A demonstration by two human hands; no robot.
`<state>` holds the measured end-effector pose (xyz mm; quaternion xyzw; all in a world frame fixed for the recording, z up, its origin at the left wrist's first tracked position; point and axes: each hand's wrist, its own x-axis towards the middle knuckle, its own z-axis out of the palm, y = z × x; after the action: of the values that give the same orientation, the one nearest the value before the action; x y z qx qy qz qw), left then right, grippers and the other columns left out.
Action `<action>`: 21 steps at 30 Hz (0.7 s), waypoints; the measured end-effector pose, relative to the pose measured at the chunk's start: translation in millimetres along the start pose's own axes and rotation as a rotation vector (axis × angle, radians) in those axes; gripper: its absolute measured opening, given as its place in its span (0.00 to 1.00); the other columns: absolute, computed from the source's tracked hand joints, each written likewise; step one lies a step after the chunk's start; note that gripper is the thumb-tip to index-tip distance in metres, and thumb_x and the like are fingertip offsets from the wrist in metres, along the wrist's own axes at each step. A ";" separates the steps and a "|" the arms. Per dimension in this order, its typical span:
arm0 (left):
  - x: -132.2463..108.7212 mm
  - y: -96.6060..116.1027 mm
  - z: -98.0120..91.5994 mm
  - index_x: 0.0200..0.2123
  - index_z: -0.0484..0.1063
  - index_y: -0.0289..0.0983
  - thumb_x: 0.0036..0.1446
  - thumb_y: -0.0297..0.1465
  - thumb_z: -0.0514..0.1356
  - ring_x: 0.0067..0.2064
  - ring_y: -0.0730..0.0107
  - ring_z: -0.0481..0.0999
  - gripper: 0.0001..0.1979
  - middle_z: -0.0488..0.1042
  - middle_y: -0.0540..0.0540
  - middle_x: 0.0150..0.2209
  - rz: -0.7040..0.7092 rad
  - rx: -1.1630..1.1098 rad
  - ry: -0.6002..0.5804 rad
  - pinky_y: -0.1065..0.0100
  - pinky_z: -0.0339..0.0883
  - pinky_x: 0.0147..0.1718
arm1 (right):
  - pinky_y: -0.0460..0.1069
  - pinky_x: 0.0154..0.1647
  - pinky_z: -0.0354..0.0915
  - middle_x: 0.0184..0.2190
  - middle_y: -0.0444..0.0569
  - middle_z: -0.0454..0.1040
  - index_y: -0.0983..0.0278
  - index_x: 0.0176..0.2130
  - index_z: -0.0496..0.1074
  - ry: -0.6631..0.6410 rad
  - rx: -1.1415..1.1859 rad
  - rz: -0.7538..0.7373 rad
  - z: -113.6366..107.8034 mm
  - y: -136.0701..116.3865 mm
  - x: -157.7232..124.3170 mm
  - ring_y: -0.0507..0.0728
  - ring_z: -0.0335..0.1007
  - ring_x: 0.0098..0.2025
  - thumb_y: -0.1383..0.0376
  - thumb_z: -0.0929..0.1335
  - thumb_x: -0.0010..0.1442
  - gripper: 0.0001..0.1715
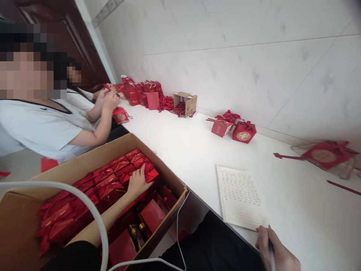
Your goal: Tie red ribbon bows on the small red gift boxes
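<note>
My left hand (138,183) reaches into a large cardboard carton (169,184), its fingers curled over a red gift box (152,173) with a ribbon on top. Rows of similar red boxes (108,188) fill the carton around it. Between the fingers of my right hand (275,246) is a pen (271,241), held at the lower right corner of a notebook (239,199). Handwritten lines cover the upper part of the notebook's page.
Red ribboned boxes (244,131) stand along the tiled wall, with a bag-like red item (324,154) farther right. A small open carton (189,103) holds ribbons. At left, a co-worker's hands (109,98) handle something red. A white cable (178,226) hangs beside the table edge.
</note>
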<state>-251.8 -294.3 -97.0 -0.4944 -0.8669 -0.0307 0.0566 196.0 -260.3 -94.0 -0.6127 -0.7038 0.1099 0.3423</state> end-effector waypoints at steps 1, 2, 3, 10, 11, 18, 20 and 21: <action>3.7 3.4 5.7 0.59 0.53 0.26 0.48 0.42 0.60 0.49 0.47 0.66 0.40 0.68 0.31 0.46 0.030 0.040 -0.013 0.56 0.60 0.46 | 0.44 0.17 0.57 0.15 0.46 0.67 0.63 0.26 0.68 0.004 -0.003 -0.007 0.6 -1.0 0.9 0.51 0.60 0.13 0.47 0.57 0.60 0.26; 7.6 6.5 10.9 0.59 0.54 0.25 0.48 0.41 0.60 0.50 0.47 0.65 0.39 0.68 0.30 0.46 0.053 0.071 -0.027 0.56 0.59 0.46 | 0.44 0.17 0.57 0.14 0.45 0.66 0.63 0.26 0.68 0.018 -0.002 -0.010 1.4 -1.9 1.5 0.51 0.60 0.13 0.48 0.57 0.61 0.26; 11.2 9.1 15.7 0.58 0.55 0.23 0.49 0.40 0.59 0.50 0.46 0.65 0.38 0.68 0.29 0.45 0.064 0.096 -0.041 0.57 0.59 0.46 | 0.44 0.18 0.57 0.14 0.44 0.66 0.64 0.26 0.68 0.033 0.005 -0.011 2.2 -2.7 1.8 0.51 0.61 0.13 0.48 0.57 0.61 0.27; 24.6 21.4 17.0 0.58 0.53 0.20 0.46 0.42 0.58 0.51 0.39 0.62 0.42 0.64 0.23 0.48 0.023 0.098 -0.062 0.52 0.59 0.44 | 0.46 0.22 0.62 0.28 0.47 0.72 0.64 0.44 0.62 0.125 0.355 0.254 1.8 -21.6 7.6 0.52 0.66 0.20 0.48 0.57 0.62 0.24; 26.4 25.0 9.1 0.58 0.53 0.21 0.46 0.43 0.59 0.53 0.38 0.60 0.42 0.61 0.23 0.51 0.023 0.058 -0.031 0.50 0.58 0.46 | 0.45 0.21 0.62 0.30 0.48 0.71 0.63 0.44 0.61 0.134 0.431 0.289 1.7 -27.5 10.8 0.51 0.64 0.20 0.48 0.57 0.62 0.23; 51.0 98.1 -84.1 0.47 0.64 0.34 0.47 0.34 0.58 0.58 0.47 0.57 0.22 0.58 0.35 0.55 0.157 -0.451 0.442 0.49 0.54 0.54 | 0.45 0.24 0.58 0.23 0.43 0.65 0.63 0.26 0.61 0.042 0.573 0.277 22.3 -63.7 54.1 0.51 0.60 0.22 0.51 0.65 0.56 0.19; 57.0 137.4 -100.0 0.45 0.65 0.35 0.49 0.32 0.56 0.55 0.55 0.63 0.18 0.64 0.38 0.50 0.328 -0.624 0.428 0.54 0.56 0.53 | 0.46 0.26 0.58 0.20 0.41 0.63 0.63 0.23 0.59 0.063 0.560 0.247 33.9 -64.6 64.9 0.51 0.59 0.23 0.52 0.66 0.55 0.20; 59.4 159.0 -103.5 0.43 0.65 0.35 0.51 0.32 0.54 0.51 0.59 0.67 0.15 0.68 0.40 0.46 0.436 -0.709 0.333 0.58 0.60 0.51 | 0.46 0.26 0.57 0.18 0.41 0.61 0.62 0.21 0.57 0.054 0.545 0.245 39.1 -63.9 68.6 0.51 0.58 0.23 0.53 0.65 0.55 0.21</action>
<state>-137.9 -173.9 12.9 -0.6427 -0.6574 -0.3924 0.0274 120.6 -199.9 -62.4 -0.5813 -0.5597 0.3192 0.4969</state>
